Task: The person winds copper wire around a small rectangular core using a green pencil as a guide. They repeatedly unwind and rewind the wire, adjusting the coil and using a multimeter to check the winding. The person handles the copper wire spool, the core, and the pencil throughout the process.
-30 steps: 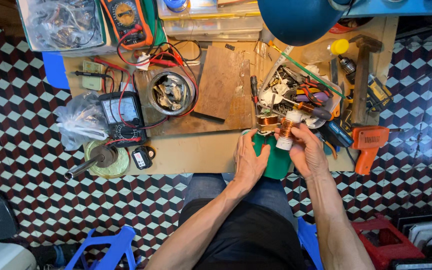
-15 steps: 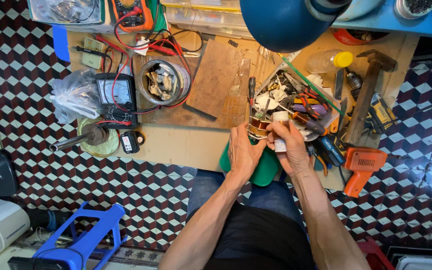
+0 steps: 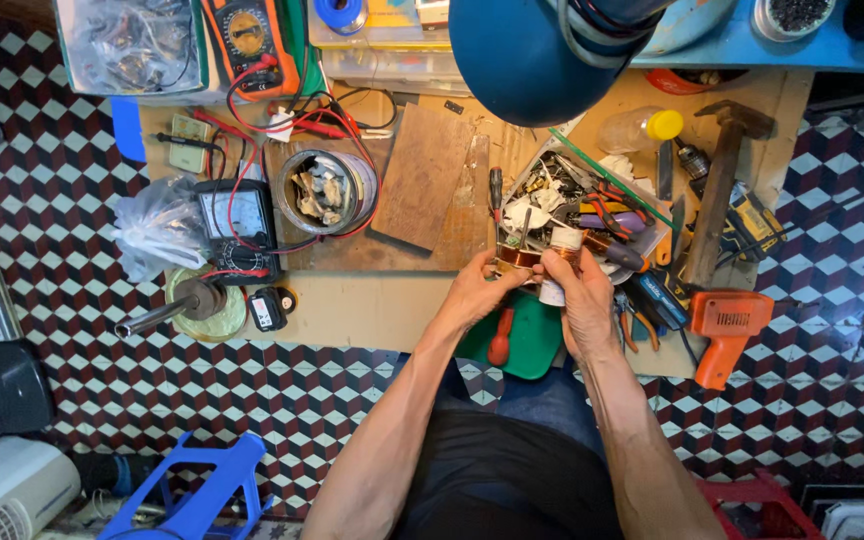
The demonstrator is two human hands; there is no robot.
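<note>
left hand (image 3: pixel 474 292) is gripping copper coil (image 3: pixel 515 257) | right hand (image 3: pixel 584 300) is pinching its other end, fingers closed | coil is hovering above green tray (image 3: pixel 532 345) | seems heavy, wire fragile; best held by the ends

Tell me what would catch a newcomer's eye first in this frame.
First, the two bare hands meeting at the workbench's near edge: the left hand and right hand together hold a copper-wound coil above a green tray. Next, the big blue lamp shade hanging over the top centre. Then the orange multimeter at top left and the orange tool at the bench's right edge.
</note>
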